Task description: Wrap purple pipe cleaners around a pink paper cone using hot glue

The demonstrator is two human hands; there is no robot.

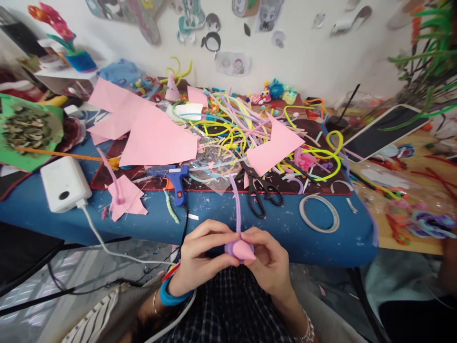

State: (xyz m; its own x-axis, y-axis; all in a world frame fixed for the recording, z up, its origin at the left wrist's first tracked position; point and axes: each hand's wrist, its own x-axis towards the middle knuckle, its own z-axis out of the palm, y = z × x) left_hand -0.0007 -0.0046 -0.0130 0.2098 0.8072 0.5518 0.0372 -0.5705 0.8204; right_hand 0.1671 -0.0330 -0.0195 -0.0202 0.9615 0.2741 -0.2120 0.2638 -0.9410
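Note:
Close to my body, in front of the table edge, both hands pinch a small pink paper cone (243,250) with a fuzzy purple pipe cleaner (237,205) around its wide end. The cone's tip points down to the right. One length of the pipe cleaner sticks straight up over the table. My left hand (207,247) grips the left side between thumb and fingers. My right hand (269,259) holds the right side with its fingertips. Beyond them lie a blue glue gun (175,180) and black-handled scissors (259,190).
Pink paper sheets (160,138) and a heap of colourful pipe cleaners (235,114) cover the dark mat. A tape roll (319,213) lies at right, near a propped tablet (385,131). The white box (66,183) at left has a cable hanging over the table edge.

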